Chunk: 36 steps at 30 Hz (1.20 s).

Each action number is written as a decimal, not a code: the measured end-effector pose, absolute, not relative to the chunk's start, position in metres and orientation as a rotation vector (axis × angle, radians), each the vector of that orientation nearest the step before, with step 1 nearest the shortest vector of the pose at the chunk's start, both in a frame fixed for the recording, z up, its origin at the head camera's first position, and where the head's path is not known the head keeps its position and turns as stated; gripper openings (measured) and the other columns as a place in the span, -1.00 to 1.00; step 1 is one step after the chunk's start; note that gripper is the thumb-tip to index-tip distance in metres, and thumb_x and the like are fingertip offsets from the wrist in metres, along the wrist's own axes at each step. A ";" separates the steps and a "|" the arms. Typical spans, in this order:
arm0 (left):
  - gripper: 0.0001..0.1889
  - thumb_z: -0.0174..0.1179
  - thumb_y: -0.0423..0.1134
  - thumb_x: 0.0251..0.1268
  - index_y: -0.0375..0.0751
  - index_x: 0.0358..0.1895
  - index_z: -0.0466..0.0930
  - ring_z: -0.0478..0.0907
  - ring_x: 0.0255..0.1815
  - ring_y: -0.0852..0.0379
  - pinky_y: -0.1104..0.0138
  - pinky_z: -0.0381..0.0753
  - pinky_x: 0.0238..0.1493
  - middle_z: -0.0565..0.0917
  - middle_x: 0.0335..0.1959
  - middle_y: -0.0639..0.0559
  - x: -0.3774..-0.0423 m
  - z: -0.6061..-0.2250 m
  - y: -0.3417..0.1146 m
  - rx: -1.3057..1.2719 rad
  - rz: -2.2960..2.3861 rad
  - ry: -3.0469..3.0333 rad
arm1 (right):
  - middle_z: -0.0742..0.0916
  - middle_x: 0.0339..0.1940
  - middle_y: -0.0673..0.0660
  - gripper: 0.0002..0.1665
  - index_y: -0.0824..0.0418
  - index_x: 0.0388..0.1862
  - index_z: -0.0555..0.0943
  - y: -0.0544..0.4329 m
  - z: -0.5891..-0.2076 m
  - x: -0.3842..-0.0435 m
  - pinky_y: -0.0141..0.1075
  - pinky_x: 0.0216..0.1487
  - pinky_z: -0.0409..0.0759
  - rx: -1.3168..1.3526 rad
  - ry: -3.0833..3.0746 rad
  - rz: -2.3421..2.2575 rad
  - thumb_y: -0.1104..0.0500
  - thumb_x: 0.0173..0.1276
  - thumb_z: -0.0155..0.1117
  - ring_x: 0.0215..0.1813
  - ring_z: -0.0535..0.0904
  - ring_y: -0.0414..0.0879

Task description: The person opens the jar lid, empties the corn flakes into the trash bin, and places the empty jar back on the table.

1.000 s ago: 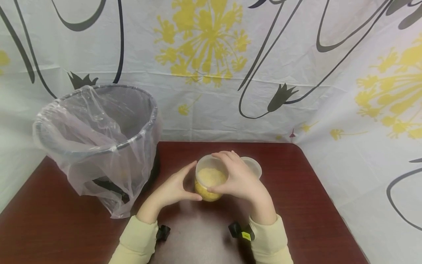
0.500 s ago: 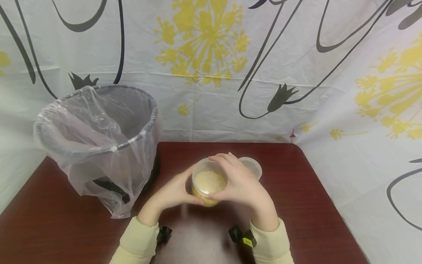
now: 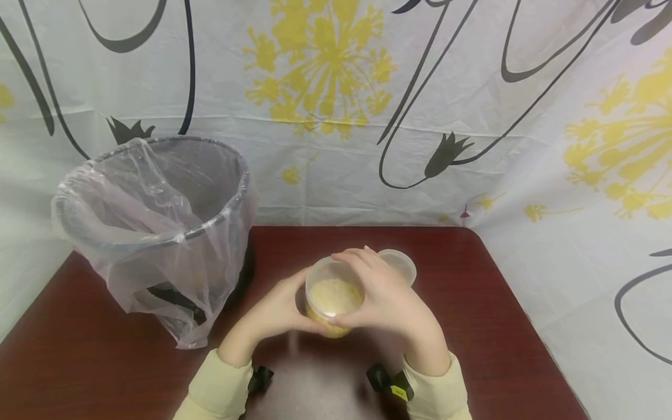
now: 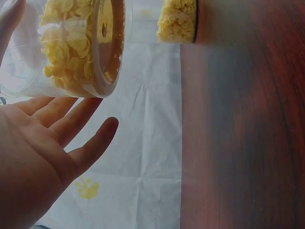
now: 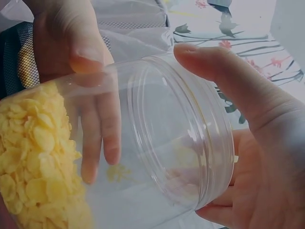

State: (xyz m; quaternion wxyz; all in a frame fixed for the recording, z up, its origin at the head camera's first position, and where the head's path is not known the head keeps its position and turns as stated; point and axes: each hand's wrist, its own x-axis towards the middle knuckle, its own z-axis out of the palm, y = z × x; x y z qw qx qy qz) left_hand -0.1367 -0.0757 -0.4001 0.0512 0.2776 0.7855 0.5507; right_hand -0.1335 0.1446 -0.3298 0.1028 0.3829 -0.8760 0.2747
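Observation:
A clear round jar (image 3: 334,297), part filled with yellow flakes (image 5: 38,148) like cornflakes, is held between both hands above the table. The left hand (image 3: 280,306) holds its side low down, thumb in front and fingers behind. In the left wrist view the jar's base hangs away from the tabletop. Around the ribbed top end of the jar, the right hand (image 3: 385,291) grips with its thumb on one side and fingers on the other. Another jar of yellow flakes (image 4: 177,21) stands on the table in the left wrist view.
A bin (image 3: 244,181) lined with a clear plastic bag (image 3: 173,239) stands at the left of the dark red table (image 3: 472,338). Behind the right hand shows a round translucent top (image 3: 403,267). A patterned curtain (image 3: 325,175) hangs along the table's back edge.
The left hand has come in against the jar's side. The jar and both hands have shifted slightly toward the person; the bin and table things are unmoved.

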 end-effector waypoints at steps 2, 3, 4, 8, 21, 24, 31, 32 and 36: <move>0.04 0.63 -0.14 -0.37 0.01 0.38 0.30 0.40 0.20 0.09 0.05 0.34 0.21 0.50 0.21 0.10 -0.135 -0.398 -0.075 0.839 1.675 2.384 | 0.56 0.09 0.03 -0.03 0.22 0.18 0.48 0.145 -0.330 -0.133 -0.13 0.44 -0.01 1.138 -2.581 0.804 -0.15 -0.24 0.58 0.20 0.39 -0.15; 0.04 0.64 -0.16 -0.38 0.00 0.37 0.30 0.40 0.20 0.09 0.05 0.34 0.21 0.50 0.21 0.09 -0.134 -0.398 -0.075 0.834 1.670 2.384 | 0.56 0.09 0.03 -0.02 0.22 0.18 0.48 0.145 -0.330 -0.132 -0.13 0.44 0.00 1.142 -2.579 0.798 -0.15 -0.24 0.58 0.20 0.40 -0.15; 0.04 0.64 -0.17 -0.38 -0.03 0.37 0.30 0.40 0.20 0.08 0.04 0.33 0.21 0.49 0.21 0.08 -0.134 -0.398 -0.075 0.834 1.669 2.383 | 0.56 0.08 0.02 -0.02 0.22 0.18 0.48 0.145 -0.330 -0.132 -0.13 0.44 0.00 1.146 -2.577 0.791 -0.16 -0.24 0.58 0.20 0.40 -0.15; 0.05 0.63 0.01 -0.39 0.15 0.37 0.28 0.39 0.19 0.19 0.06 0.35 0.21 0.48 0.21 0.22 -0.137 -0.412 -0.077 0.866 1.664 2.396 | 0.58 0.07 0.02 -0.02 0.21 0.19 0.48 0.145 -0.330 -0.132 -0.13 0.44 0.00 1.167 -2.568 0.770 -0.16 -0.24 0.57 0.20 0.40 -0.14; 0.02 0.62 0.02 -0.40 0.11 0.34 0.32 0.39 0.19 0.17 0.06 0.33 0.23 0.49 0.18 0.20 -0.127 -0.418 -0.080 0.879 1.644 2.352 | 0.57 0.05 -0.04 -0.05 0.14 0.18 0.49 0.141 -0.333 -0.122 -0.21 0.33 0.21 1.179 -2.666 0.719 -0.16 -0.25 0.55 0.15 0.39 -0.18; 0.00 0.62 0.04 -0.40 0.12 0.32 0.33 0.41 0.17 0.16 0.05 0.34 0.21 0.50 0.16 0.19 -0.126 -0.421 -0.080 0.880 1.629 2.352 | 0.56 0.06 -0.06 -0.04 0.11 0.19 0.49 0.141 -0.334 -0.118 -0.27 0.18 0.36 1.154 -2.707 0.678 -0.20 -0.25 0.54 0.13 0.39 -0.19; 0.02 0.60 0.10 -0.41 0.16 0.33 0.30 0.41 0.15 0.19 0.10 0.38 0.18 0.50 0.15 0.19 -0.121 -0.426 -0.076 0.888 1.579 2.386 | 0.57 0.00 -0.08 -0.07 0.08 0.17 0.50 0.143 -0.338 -0.113 -0.31 0.08 0.43 1.169 -2.693 0.636 -0.25 -0.21 0.53 0.05 0.43 -0.24; 0.02 0.60 0.11 -0.41 0.17 0.33 0.30 0.40 0.15 0.20 0.10 0.38 0.18 0.49 0.15 0.20 -0.121 -0.426 -0.076 0.886 1.571 2.395 | 0.57 -0.01 -0.07 -0.08 0.09 0.17 0.51 0.143 -0.338 -0.112 -0.31 0.07 0.43 1.176 -2.686 0.633 -0.25 -0.20 0.53 0.04 0.43 -0.24; 0.03 0.60 0.10 -0.43 0.20 0.33 0.30 0.41 0.14 0.20 0.10 0.40 0.16 0.49 0.15 0.22 -0.116 -0.429 -0.077 0.874 1.557 2.400 | 0.57 0.00 -0.07 -0.04 0.11 0.16 0.51 0.142 -0.340 -0.108 -0.32 0.07 0.45 1.183 -2.687 0.632 -0.27 -0.24 0.55 0.04 0.44 -0.23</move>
